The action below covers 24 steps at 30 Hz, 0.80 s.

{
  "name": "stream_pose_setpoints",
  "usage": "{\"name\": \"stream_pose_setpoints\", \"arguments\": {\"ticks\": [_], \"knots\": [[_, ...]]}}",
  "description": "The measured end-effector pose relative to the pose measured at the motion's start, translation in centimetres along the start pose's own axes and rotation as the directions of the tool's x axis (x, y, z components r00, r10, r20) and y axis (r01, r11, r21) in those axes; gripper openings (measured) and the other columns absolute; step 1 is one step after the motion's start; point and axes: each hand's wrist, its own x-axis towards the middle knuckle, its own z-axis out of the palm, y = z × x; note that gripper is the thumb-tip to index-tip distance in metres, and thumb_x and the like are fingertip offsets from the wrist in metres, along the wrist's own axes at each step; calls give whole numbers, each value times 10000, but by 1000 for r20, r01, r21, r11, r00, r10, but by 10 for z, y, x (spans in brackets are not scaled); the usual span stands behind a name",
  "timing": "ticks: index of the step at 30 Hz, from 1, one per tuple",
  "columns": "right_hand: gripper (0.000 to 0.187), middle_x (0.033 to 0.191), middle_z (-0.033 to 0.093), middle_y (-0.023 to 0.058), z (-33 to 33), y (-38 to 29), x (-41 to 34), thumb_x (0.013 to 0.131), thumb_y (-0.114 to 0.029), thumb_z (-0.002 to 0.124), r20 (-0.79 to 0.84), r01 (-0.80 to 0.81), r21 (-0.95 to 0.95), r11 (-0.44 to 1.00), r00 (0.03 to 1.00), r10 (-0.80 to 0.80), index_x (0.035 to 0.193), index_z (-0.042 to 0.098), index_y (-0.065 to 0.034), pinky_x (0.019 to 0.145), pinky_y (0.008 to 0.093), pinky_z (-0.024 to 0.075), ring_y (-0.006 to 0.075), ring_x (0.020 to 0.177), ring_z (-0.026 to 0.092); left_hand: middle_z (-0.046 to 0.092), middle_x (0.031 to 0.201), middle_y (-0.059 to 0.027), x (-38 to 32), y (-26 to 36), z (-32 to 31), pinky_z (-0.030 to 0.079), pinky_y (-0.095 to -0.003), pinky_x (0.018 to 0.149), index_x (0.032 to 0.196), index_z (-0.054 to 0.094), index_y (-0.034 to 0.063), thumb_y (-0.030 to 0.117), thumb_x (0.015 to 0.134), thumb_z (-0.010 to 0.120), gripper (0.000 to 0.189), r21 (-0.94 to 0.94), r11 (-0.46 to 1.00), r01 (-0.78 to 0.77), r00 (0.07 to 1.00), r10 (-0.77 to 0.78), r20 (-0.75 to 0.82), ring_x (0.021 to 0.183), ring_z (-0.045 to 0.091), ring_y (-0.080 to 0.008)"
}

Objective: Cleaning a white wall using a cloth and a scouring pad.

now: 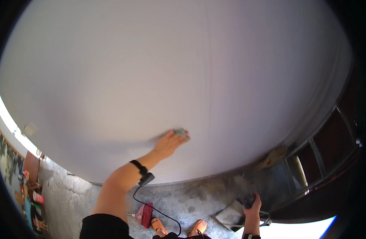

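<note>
My left hand (169, 143) is raised against a broad pale wall (126, 89), its fingers closed over a small greyish-green pad or cloth (180, 132) that lies against the surface. A black strap with a small box (146, 178) and a cable is on my left forearm. Low at the right, my right hand (254, 204) grips a dark, speckled, rough-looking object (247, 199), whose kind I cannot tell. It is held away from the wall, above the floor.
A red-bristled broom head (147, 215) lies on the concrete floor (189, 194) beside my orange sandals (199, 227). A grey dustpan-like object (230, 215) stands near my right hand. Dark framed doors or furniture (329, 152) curve along the right. Various items stand far left.
</note>
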Motion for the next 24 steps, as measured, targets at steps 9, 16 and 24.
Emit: {"name": "stream_pose_setpoints", "arguments": {"ticks": [9, 16, 24], "knots": [[238, 716, 588, 32, 26, 20, 24, 836, -357, 538, 111, -246, 51, 968, 965, 239, 775, 555, -127, 576, 368, 472, 211, 651, 579, 153, 1383, -285, -96, -276, -160, 188, -578, 977, 1349, 252, 49, 155, 891, 401, 494, -359, 436, 826, 74, -714, -696, 1287, 154, -425], [284, 763, 614, -14, 16, 64, 28, 805, -474, 526, 111, -282, -52, 958, 952, 286, 813, 596, -199, 607, 362, 422, 192, 704, 582, 267, 1373, -209, 41, -275, -231, 202, -567, 955, 1344, 301, 126, 198, 891, 395, 469, -178, 533, 827, 196, -571, -797, 1285, 230, -338], [227, 808, 622, -7, -7, 83, 10, 819, -399, 524, 85, -109, 92, 990, 991, 101, 840, 604, -187, 611, 352, 447, 192, 741, 592, 331, 1370, -95, 202, -114, -203, 202, -505, 1021, 1277, 420, 144, 200, 844, 385, 437, 144, 975, 171, 777, -43, -628, 1285, 259, -240]]}}
